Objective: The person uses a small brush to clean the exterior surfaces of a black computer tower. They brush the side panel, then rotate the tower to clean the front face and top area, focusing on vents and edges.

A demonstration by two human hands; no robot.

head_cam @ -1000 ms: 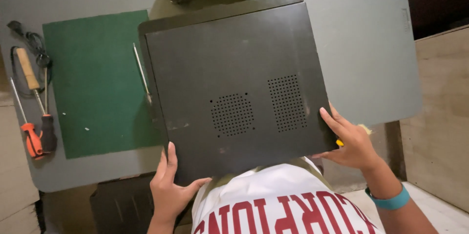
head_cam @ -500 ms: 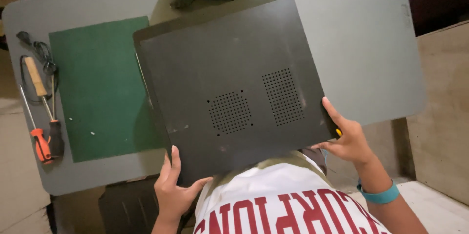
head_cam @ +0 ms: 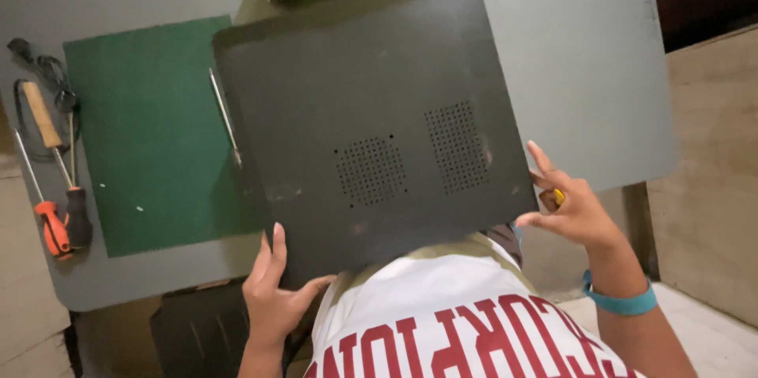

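The dark perforated metal panel (head_cam: 371, 121) has swung counterclockwise, lifting toward twelve o'clock; the left hand (head_cam: 276, 299) clamps its near edge, the right hand (head_cam: 572, 208) pinches its corner.

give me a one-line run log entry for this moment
left hand: holds near edge of black perforated metal panel | right hand: at panel's right corner, small yellow thing at the fingers | green mat, screwdrivers on grey table

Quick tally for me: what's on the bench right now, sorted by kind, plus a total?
Dark metal panel with two vent grids, gripped by left hand and right hand: 1
Green mat: 1
Screwdrivers, orange-handled and black-handled: 2
Wooden-handled tool: 1
Black cable: 1
Thin metal rod by the panel's edge: 1
Total: 7
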